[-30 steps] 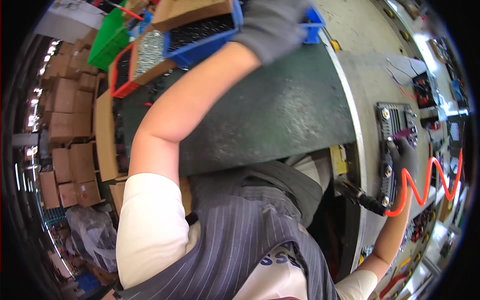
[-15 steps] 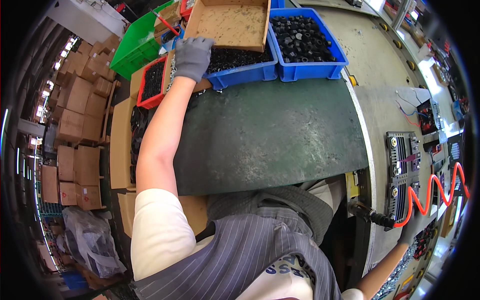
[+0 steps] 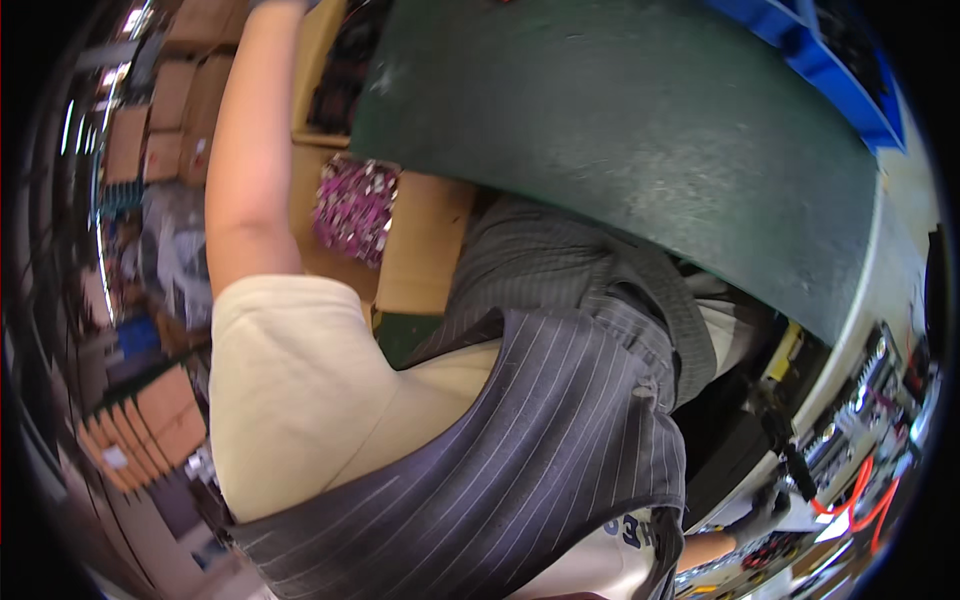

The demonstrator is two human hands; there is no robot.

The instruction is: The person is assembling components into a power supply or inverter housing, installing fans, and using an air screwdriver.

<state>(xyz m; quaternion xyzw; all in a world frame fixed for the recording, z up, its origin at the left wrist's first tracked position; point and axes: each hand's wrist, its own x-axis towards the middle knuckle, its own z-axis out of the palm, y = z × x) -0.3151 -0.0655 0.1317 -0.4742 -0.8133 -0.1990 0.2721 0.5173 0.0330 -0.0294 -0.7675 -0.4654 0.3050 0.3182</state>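
Observation:
My left arm stretches up along the left side, and only the cuff end of my gloved left hand (image 3: 280, 3) shows at the top edge. Its fingers are out of the picture, so anything it holds is hidden. Below it stands an open cardboard box with dark parts (image 3: 345, 75). Far off at the lower right, my right hand (image 3: 762, 518) in a dark glove lies close to the side bench, near a black tool (image 3: 785, 435) on a coiled red hose (image 3: 862, 490). Blur and distance hide how its fingers are set.
A dark green work surface (image 3: 600, 110) spans the upper middle. At upper right is a blue bin (image 3: 850, 95). Beside my left elbow, a cardboard box (image 3: 420, 245) holds many small purple and silver pieces (image 3: 355, 210). Stacked cartons (image 3: 150, 430) stand at left.
The view has swung left and down, so the work surface and bins shift up and right. My left hand has left the cardboard tray over the blue bin and is at the top edge.

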